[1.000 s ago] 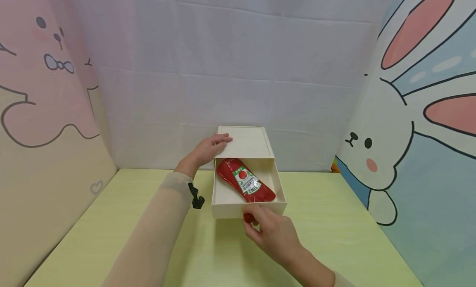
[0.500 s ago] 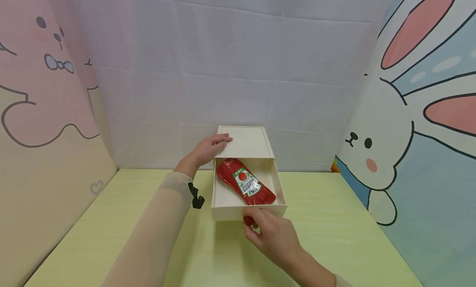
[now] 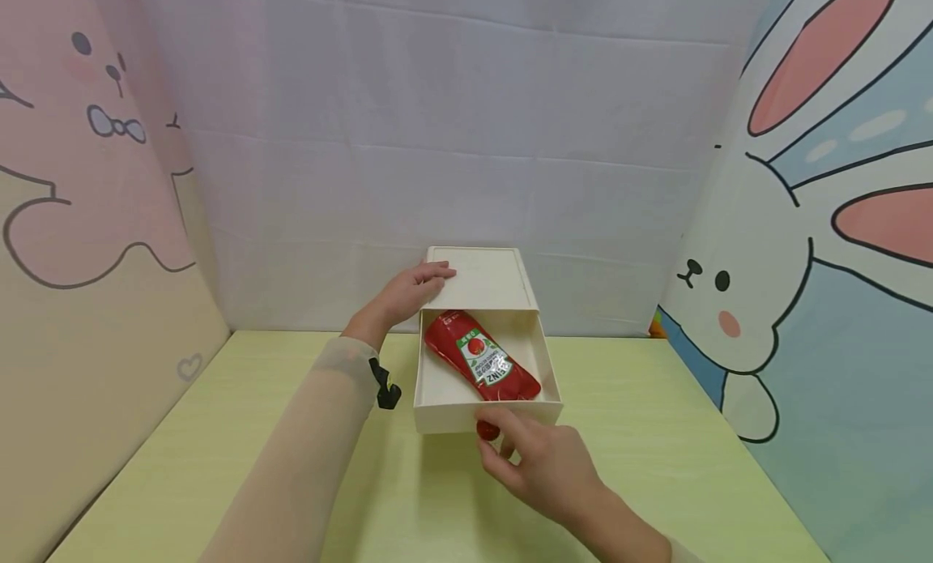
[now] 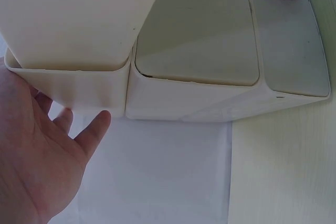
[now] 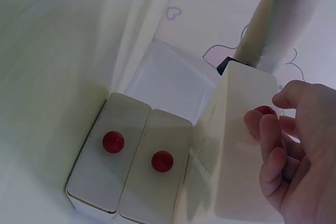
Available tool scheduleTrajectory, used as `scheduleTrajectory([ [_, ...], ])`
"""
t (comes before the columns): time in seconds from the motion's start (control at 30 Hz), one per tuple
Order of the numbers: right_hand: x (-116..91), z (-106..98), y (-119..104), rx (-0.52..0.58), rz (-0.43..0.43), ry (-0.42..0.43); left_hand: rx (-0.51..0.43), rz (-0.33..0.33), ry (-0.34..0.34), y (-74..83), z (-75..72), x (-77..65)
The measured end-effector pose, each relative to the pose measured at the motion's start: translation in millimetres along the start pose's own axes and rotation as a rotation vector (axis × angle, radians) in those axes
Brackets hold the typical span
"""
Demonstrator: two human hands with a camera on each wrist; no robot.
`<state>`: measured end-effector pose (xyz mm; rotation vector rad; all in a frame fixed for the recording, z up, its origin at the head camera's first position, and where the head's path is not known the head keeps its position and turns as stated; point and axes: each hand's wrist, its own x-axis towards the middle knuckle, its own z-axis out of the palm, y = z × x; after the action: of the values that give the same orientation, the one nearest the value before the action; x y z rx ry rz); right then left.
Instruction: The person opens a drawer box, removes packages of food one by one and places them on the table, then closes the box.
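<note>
A cream drawer cabinet stands at the back of the table, its top drawer pulled out. A red ketchup pouch with a green and white label lies slanted inside the drawer. My left hand rests on the cabinet's top left edge with fingers extended; in the left wrist view the hand is beside the cabinet's rim. My right hand is around the drawer's red knob, finger above and thumb below. In the right wrist view the thumb stands apart from the knob.
Two lower drawers are closed, each with a red knob. The cabinet stands on a pale yellow-green table. White cloth hangs behind it, with cartoon-patterned panels at the left and right.
The drawer has come slightly further towards me since the first frame, then stays put. My right thumb and finger have spread a little around the knob. The left hand is unchanged.
</note>
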<state>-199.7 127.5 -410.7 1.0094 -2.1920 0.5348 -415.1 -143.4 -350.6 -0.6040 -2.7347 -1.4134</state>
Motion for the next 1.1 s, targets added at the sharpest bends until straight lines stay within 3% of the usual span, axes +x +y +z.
scheduleTrajectory([
  [0.23, 24.5, -26.3, 4.8, 0.011, -0.047, 0.088, 0.001, 0.001, -0.003, 0.6, -0.7, 0.7],
  [0.4, 54.9, -41.0, 14.3, -0.014, 0.02, 0.069, -0.013, 0.005, 0.0, 0.3, -1.2, 0.3],
  [0.5, 71.0, -42.7, 20.5, -0.031, 0.117, -0.032, -0.011, 0.011, -0.004, 0.1, -0.9, -0.6],
  [0.63, 87.4, -39.4, 28.7, -0.067, 0.248, -0.257, -0.007, 0.015, -0.003, 0.9, -0.2, -2.1],
  [0.8, 103.2, -30.0, 38.3, -0.115, 0.329, -0.507, -0.01, 0.014, 0.0, 3.0, 0.1, -3.5],
  [1.1, 117.0, -5.3, 47.6, -0.147, 0.424, -0.736, -0.009, 0.019, -0.001, 3.4, -0.8, -4.6],
])
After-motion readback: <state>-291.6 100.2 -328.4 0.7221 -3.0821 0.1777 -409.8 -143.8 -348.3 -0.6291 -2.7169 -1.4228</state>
